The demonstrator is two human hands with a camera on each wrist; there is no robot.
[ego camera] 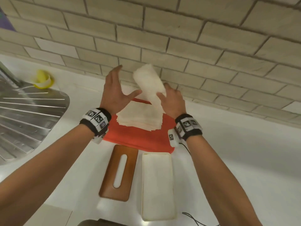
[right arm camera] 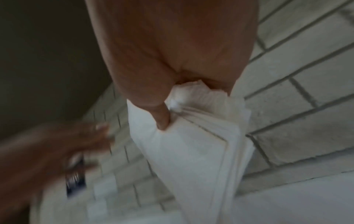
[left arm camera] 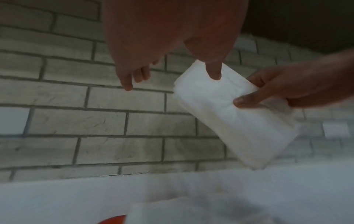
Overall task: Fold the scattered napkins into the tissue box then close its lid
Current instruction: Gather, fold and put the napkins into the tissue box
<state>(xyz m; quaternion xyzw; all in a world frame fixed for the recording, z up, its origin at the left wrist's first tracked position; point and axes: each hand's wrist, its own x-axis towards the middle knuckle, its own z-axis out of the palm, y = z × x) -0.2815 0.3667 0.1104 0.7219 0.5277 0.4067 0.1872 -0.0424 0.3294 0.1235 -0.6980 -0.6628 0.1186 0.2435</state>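
Observation:
My right hand [ego camera: 169, 98] grips a folded bundle of white napkins [ego camera: 149, 80] and holds it raised in front of the tiled wall; the wrist views show the bundle [left arm camera: 229, 115] [right arm camera: 193, 151] pinched between thumb and fingers. My left hand [ego camera: 117, 90] is open beside it, fingers straight, its thumb close to the bundle. A flat stack of napkins [ego camera: 140, 116] lies on a red mat [ego camera: 140, 139]. Nearer to me stand the white tissue box [ego camera: 158, 185], filled with napkins, and its brown wooden lid [ego camera: 118, 172] with a slot, lying flat to the box's left.
A steel sink drainboard [ego camera: 24, 119] takes up the left of the white counter [ego camera: 228, 144]. A yellow object [ego camera: 43, 79] sits by the wall behind it. The tiled wall [ego camera: 179, 38] stands close behind the mat. A black cable [ego camera: 195, 221] lies near the box.

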